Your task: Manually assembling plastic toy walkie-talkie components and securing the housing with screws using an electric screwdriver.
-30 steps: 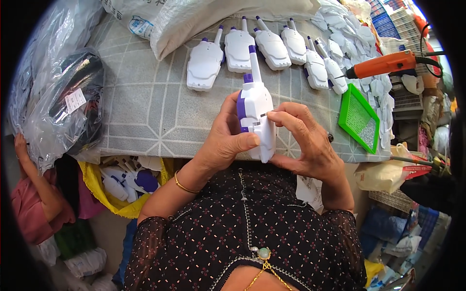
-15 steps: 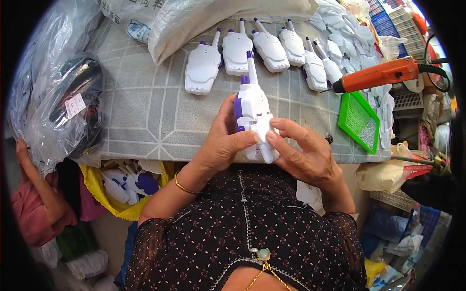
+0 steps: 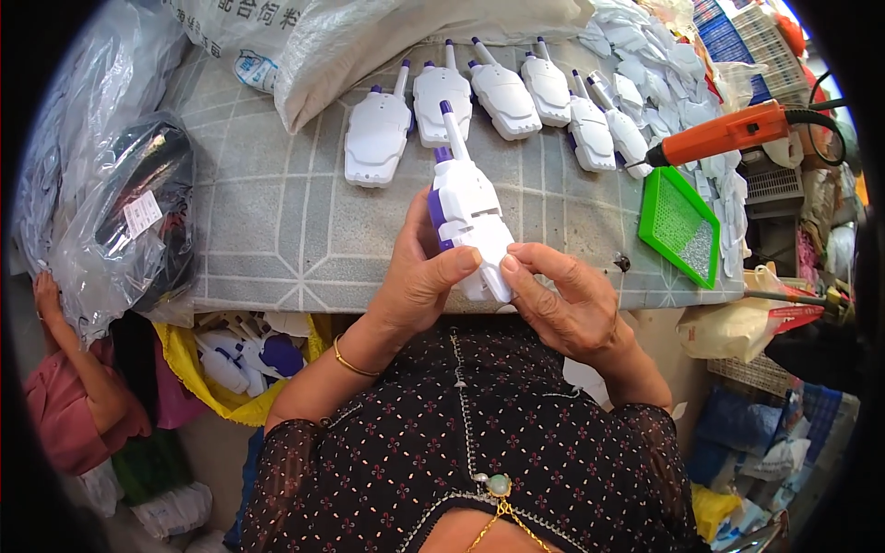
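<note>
Across the grey desk [image 3: 253, 230], with its pattern of pale lines, the work seems divided between things nearly complete and things hardly begun. Largest upon it is a white sack [image 3: 323, 55] at the far side; what it contains, I cannot see. To its right spreads a wide heap of loose white pieces [image 3: 636, 69], which I judge to be parts not yet used. Below the left part of the desk, a yellow bag [image 3: 235, 405] holds more white and purple parts [image 3: 230, 358]. An orange electric screwdriver [image 3: 719, 132] is above the right side, near a green tray [image 3: 654, 207]. Next in size, six white handsets [image 3: 507, 101] lie before the sack, backs upward; they look closed, but their screws are too small to check. One more, the held handset [image 3: 454, 180], is at the front edge of the desk, between both hands. The left hand [image 3: 413, 267] is wrapped around its body, thumb on top. The right hand [image 3: 572, 300] has its fingers narrow, seeming to pinch the edge of a white panel [image 3: 484, 240]. This panel appears askew, with a dark slot above it, so I judge this handset not finished. Smallest are silvery bits [image 3: 698, 242] in the tray, probably unused screws
</note>
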Available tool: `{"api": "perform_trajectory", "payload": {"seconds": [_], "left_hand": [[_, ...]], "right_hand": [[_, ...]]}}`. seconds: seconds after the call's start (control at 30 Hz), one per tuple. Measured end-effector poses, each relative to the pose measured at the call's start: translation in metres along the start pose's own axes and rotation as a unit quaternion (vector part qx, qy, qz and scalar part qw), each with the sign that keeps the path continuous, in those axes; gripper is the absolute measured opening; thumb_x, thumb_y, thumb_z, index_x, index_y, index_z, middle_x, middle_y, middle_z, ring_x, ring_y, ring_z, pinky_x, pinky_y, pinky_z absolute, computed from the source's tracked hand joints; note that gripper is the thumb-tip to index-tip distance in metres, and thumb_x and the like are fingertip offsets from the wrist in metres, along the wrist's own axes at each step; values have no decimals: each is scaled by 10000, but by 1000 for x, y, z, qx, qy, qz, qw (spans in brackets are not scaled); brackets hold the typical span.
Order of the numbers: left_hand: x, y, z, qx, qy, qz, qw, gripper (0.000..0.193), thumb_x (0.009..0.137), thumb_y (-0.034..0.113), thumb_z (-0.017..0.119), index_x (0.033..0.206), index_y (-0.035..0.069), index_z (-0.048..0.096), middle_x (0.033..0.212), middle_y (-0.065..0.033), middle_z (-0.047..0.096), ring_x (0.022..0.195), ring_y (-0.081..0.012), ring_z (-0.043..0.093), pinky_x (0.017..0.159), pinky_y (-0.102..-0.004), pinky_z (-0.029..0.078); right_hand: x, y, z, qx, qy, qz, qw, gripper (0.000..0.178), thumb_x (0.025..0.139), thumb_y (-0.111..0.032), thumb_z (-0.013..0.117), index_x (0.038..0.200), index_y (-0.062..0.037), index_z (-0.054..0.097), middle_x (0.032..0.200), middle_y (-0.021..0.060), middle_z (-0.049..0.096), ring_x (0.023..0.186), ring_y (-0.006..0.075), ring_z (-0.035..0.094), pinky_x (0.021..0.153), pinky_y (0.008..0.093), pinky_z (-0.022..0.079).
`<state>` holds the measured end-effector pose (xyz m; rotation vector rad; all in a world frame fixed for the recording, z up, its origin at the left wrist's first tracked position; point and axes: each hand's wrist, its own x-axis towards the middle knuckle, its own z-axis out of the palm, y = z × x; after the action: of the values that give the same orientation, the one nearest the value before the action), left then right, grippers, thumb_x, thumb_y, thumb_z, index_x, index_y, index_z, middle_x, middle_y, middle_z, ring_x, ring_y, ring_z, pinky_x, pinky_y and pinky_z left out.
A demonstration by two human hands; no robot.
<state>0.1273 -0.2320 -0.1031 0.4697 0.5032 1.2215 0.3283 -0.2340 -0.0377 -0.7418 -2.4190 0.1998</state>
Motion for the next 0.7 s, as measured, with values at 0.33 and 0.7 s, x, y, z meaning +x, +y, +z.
{"api": "perform_trajectory", "payload": {"seconds": [0.33,0.7], "left_hand": [[-1,-2,5,37,9,38,999,773,803,224,855,1399,56,391,1248,-88,570,1149,-209,595,1008,-363,498],[0,-4,10,-10,8,-29,999,808,866,251,806,1494,73,331,1343,-90,528,1231,-222,558,1066,-387,466]], "right_hand": [[-4,-10,8,-58,88,4,994,427,716,99,772,1127,10,699,1023,132,659,769,224,684,631,309,575],[-8,10,5,-85,100,-79,988,397,708,69,802,1092,28,708,1009,119,653,727,211,683,595,301,565]]}}
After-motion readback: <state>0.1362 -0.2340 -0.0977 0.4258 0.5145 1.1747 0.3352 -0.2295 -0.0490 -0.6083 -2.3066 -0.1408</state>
